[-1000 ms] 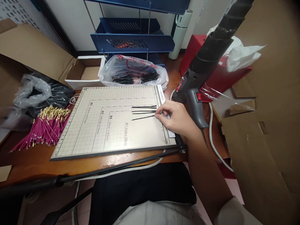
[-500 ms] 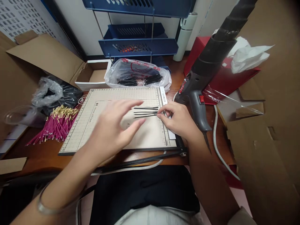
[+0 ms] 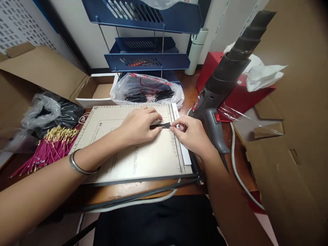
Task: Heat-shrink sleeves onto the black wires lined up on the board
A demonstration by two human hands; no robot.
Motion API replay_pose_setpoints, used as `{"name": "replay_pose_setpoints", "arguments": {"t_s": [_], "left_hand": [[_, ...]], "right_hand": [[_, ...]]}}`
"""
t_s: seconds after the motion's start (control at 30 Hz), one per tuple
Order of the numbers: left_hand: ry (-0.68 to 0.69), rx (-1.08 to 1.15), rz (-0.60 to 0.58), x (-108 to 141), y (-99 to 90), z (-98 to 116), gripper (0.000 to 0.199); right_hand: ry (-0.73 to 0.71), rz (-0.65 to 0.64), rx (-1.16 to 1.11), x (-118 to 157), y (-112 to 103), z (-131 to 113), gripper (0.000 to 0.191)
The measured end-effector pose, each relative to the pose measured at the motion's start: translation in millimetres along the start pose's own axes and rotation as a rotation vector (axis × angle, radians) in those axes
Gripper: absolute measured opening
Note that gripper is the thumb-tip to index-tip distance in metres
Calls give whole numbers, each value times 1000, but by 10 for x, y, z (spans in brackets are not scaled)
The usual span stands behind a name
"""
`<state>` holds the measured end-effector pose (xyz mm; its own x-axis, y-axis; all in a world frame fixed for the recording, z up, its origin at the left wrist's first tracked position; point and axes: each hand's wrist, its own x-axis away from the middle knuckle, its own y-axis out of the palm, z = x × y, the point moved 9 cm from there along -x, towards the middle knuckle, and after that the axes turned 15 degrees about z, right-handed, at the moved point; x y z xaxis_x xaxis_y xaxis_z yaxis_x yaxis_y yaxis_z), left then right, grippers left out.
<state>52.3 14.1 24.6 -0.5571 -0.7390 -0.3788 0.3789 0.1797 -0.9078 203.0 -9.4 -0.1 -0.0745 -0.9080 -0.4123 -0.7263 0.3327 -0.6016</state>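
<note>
A thin bundle of black wires (image 3: 165, 125) is being kept flat on the gridded board of a paper cutter (image 3: 151, 157), near the ruled strip at its right side. Its right-hand ends are being pinched in the closed grip of the right hand (image 3: 193, 135), between thumb and forefinger. The other ends are being flanked by the thumb and fingers of the left hand (image 3: 142, 125) and partly hidden by them; whether they are being pressed by that grip or only surrounded cannot be told.

As for progress, the wires are being shown already close together, almost parallel, as one narrow bunch, so the gathering is being judged largely done. Whether the ends are being held level cannot be told, since they are being covered by the fingertips. The bunch is being supported by the board and is not being lifted from it. The long black arm (image 3: 153, 191) of the cutter is being left untouched along the near edge, above the counter (image 3: 112, 194).

More black wires (image 3: 165, 94) are being held in an open clear plastic bag (image 3: 153, 81) behind the board, outside the bunch in hand. Magenta wires with gold-coloured tips (image 3: 55, 147) are being left in a pile beside the board, on its left, and a heat gun (image 3: 217, 128) is being left unused near the right hand.
</note>
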Motion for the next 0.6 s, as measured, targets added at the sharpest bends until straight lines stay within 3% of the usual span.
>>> {"name": "replay_pose_setpoints", "arguments": {"t_s": [0.1, 0.27, 0.43, 0.6], "left_hand": [[12, 57, -17, -45, 56, -15, 30], [-7, 155, 0, -50, 100, -51, 31], [3, 194, 75, -45, 95, -73, 30], [-7, 201, 113, -30, 79, -85, 27]], "right_hand": [[21, -11, 6, -101, -1, -22, 4], [114, 118, -40, -345, -82, 43, 42], [300, 16, -343, -366, 278, 369, 68], [383, -37, -528, -216, 507, 442, 93]]}}
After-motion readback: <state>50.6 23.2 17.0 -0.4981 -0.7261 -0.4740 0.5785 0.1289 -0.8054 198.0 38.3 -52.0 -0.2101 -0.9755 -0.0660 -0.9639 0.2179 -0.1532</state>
